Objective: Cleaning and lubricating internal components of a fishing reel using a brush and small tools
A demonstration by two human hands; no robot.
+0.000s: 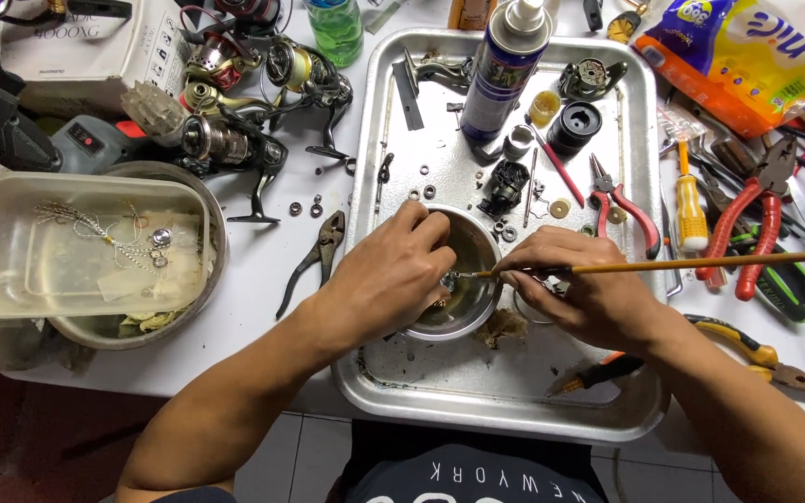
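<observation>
My left hand is curled over a small steel bowl in the near part of a metal tray, pinching a small metal part over the bowl. My right hand holds a long thin wooden-handled brush, its tip touching that part between my left fingers. The brush handle runs far out to the right. Oily liquid sits in the bowl.
In the tray stand a spray can, black reel parts and red-handled pliers. Fishing reels lie at the upper left, a plastic tub over a bowl at the left. Pliers and several hand tools crowd the table.
</observation>
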